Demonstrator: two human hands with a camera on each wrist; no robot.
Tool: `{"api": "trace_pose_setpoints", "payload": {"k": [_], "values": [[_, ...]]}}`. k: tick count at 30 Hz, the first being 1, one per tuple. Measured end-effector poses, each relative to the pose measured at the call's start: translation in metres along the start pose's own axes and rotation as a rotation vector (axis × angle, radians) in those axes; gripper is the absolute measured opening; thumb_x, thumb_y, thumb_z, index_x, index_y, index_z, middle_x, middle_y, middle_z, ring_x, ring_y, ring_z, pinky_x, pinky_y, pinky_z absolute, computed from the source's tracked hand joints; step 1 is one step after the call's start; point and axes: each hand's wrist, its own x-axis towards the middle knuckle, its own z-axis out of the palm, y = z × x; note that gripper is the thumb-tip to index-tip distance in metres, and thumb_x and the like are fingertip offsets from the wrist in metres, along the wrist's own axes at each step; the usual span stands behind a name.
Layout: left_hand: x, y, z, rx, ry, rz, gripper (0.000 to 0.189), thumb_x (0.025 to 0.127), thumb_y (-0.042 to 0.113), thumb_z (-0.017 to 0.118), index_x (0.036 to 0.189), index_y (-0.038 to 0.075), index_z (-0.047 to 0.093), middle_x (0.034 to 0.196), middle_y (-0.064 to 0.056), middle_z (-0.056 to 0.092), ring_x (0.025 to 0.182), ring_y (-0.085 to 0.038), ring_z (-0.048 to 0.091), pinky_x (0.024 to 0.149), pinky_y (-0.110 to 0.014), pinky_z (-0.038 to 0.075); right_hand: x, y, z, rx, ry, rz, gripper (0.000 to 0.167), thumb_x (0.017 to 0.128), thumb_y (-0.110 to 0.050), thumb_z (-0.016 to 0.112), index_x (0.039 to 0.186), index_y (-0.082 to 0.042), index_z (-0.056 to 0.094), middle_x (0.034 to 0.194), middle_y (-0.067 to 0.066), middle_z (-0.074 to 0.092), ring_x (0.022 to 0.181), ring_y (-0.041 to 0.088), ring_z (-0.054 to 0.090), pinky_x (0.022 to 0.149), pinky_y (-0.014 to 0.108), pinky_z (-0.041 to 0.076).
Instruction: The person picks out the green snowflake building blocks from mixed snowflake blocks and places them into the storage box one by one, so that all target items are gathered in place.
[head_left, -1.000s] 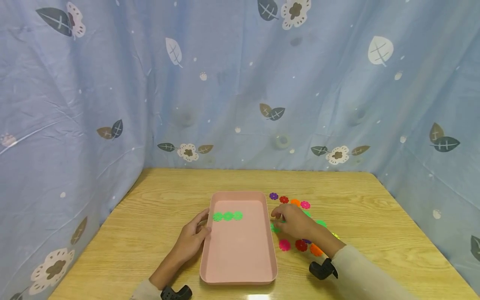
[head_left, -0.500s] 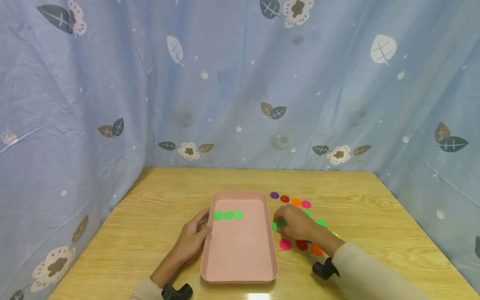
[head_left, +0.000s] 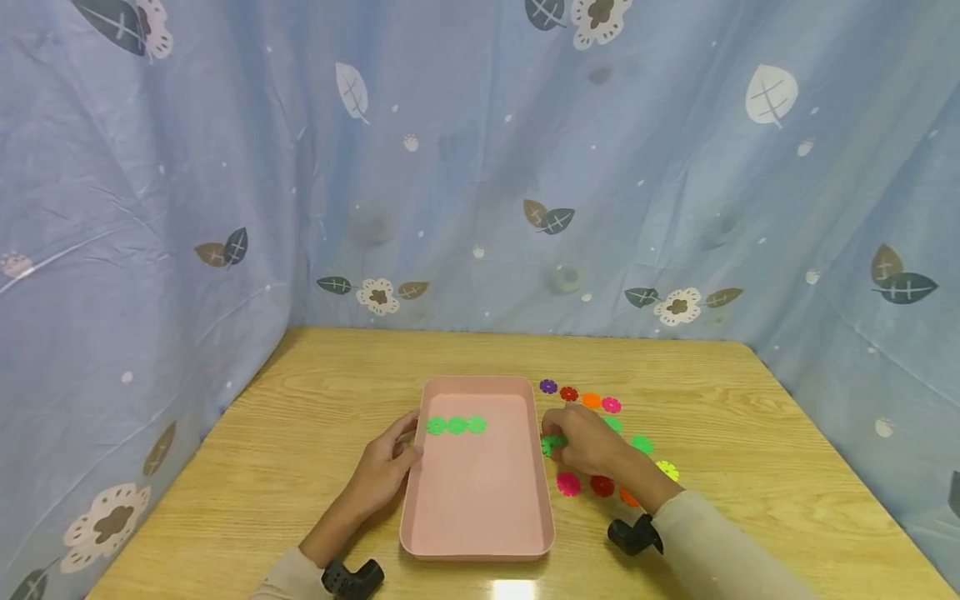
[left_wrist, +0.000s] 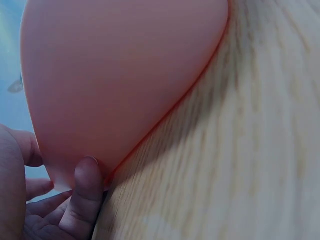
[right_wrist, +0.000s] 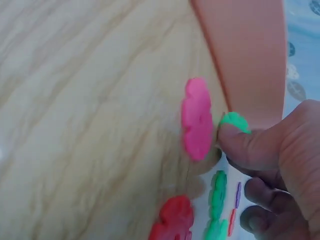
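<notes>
My right hand [head_left: 588,442] is beside the tray's right wall, pinching a green flower-shaped plastic disc [head_left: 551,445] between thumb and forefinger. In the right wrist view the thumb covers much of that green disc [right_wrist: 235,121]. My left hand [head_left: 382,471] rests along the left side of the pink tray [head_left: 480,508], its thumb [left_wrist: 87,185] touching the outer wall in the left wrist view. A row of 3 green discs [head_left: 457,425] lies inside the tray toward its far end.
Right of the tray, a purple disc [head_left: 548,387], a red disc [head_left: 569,394] and several others form a loose curve. A pink disc [head_left: 568,484] and a dark red disc [head_left: 602,486] lie nearer. A patterned curtain [head_left: 480,167] hangs behind the wooden table [head_left: 337,367].
The right hand has closed its fingers on the green disc at the tray's right side and shifted slightly. The left hand stays at the tray's left side.
</notes>
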Motion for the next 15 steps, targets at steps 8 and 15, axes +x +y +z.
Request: {"api": "trace_pose_setpoints", "payload": {"k": [8, 15], "values": [[0.002, 0.001, -0.004, -0.025, -0.038, -0.005, 0.058, 0.103, 0.006, 0.053, 0.157, 0.0, 0.032, 0.151, -0.026, 0.045, 0.091, -0.023, 0.067, 0.074, -0.026, 0.058, -0.001, 0.002, -0.003, 0.192, 0.012, -0.048, 0.028, 0.081, 0.015, 0.067, 0.086, -0.012, 0.066, 0.074, -0.003, 0.059, 0.068, 0.008, 0.049, 0.062, 0.025, 0.047], [0.003, 0.003, -0.008, -0.024, -0.05, -0.002, 0.058, 0.103, 0.007, 0.054, 0.157, 0.002, 0.032, 0.151, -0.025, 0.046, 0.087, -0.022, 0.067, 0.073, -0.026, 0.058, 0.004, -0.003, -0.015, 0.324, 0.108, -0.005, 0.018, 0.088, 0.011, 0.068, 0.089, -0.008, 0.068, 0.075, 0.001, 0.062, 0.066, 0.01, 0.052, 0.059, 0.026, 0.049]]}}
